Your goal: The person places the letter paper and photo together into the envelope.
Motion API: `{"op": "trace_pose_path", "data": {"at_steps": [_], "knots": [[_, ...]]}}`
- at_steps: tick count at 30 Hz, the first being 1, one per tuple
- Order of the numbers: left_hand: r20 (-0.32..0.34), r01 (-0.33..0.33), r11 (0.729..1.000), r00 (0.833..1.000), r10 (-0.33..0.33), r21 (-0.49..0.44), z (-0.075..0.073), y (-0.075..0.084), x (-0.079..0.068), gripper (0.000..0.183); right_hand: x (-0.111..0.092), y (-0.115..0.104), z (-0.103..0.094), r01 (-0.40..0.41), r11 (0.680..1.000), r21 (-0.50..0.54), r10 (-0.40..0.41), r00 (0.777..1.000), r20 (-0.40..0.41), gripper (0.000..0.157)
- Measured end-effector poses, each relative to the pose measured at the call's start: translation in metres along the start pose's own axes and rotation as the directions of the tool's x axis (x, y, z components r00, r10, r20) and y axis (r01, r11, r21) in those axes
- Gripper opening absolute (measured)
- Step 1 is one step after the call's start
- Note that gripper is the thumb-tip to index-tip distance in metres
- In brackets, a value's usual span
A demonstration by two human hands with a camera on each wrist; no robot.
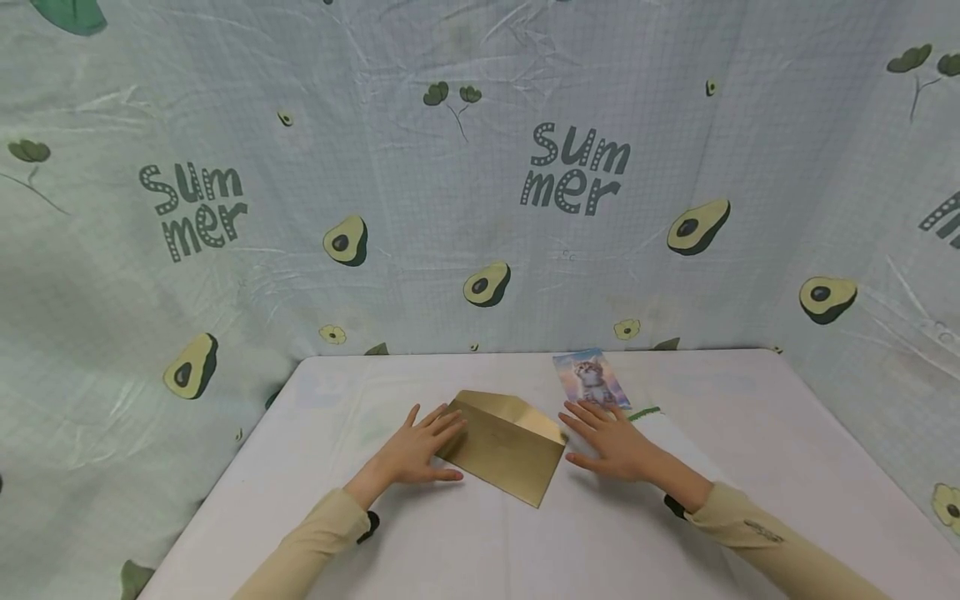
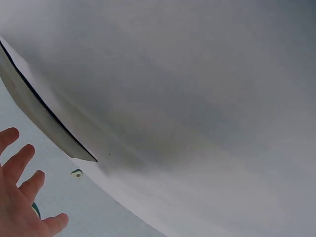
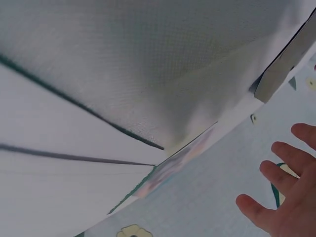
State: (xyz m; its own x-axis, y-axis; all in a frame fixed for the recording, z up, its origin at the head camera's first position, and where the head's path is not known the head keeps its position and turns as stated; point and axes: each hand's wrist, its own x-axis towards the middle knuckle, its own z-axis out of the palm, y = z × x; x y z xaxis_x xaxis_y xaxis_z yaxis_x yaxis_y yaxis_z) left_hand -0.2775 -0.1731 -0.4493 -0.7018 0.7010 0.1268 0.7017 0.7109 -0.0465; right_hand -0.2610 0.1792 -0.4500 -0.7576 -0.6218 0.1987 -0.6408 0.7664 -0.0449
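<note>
A gold envelope [image 1: 498, 450] lies on the table with its pointed flap [image 1: 517, 410] raised on the far side. My left hand [image 1: 416, 450] is spread at its left end, the fingertips overlapping that edge in the head view. The left wrist view shows these fingers [image 2: 19, 163] straight and apart; whether they touch the envelope I cannot tell. Just off the envelope's right corner is my right hand [image 1: 618, 442], palm down, fingers extended and holding nothing. Beyond its fingertips lies a kitten picture card [image 1: 588, 375], its near edge partly covered by them.
Partly under my right forearm is a white, flat, paper-like item [image 1: 671, 429] with a green edge. It also shows as a white sheet [image 3: 59, 123] in the right wrist view. A white-covered table [image 1: 435, 550] meets an avocado-print cloth [image 1: 420, 183] behind and at both sides.
</note>
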Motion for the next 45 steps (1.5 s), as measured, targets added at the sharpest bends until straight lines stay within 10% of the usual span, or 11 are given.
{"op": "trace_pose_path", "data": {"at_steps": [8, 19, 45], "knots": [[-0.045, -0.052, 0.999, 0.998, 0.052, 0.017, 0.003, -0.007, 0.002, 0.079, 0.013, -0.003, 0.003, 0.030, 1.000, 0.008, -0.029, 0.999, -0.025, 0.062], [0.092, -0.028, 0.995, 0.996, 0.019, 0.094, 0.007, -0.013, 0.014, 0.083, 0.028, -0.009, 0.007, 0.111, 0.993, -0.039, -0.108, 0.991, 0.075, 0.056], [0.142, -0.019, 0.998, 0.990, 0.011, 0.059, 0.005, -0.021, 0.039, 0.103, 0.035, -0.008, 0.018, 0.086, 0.996, -0.036, -0.077, 0.976, 0.204, 0.067]]}}
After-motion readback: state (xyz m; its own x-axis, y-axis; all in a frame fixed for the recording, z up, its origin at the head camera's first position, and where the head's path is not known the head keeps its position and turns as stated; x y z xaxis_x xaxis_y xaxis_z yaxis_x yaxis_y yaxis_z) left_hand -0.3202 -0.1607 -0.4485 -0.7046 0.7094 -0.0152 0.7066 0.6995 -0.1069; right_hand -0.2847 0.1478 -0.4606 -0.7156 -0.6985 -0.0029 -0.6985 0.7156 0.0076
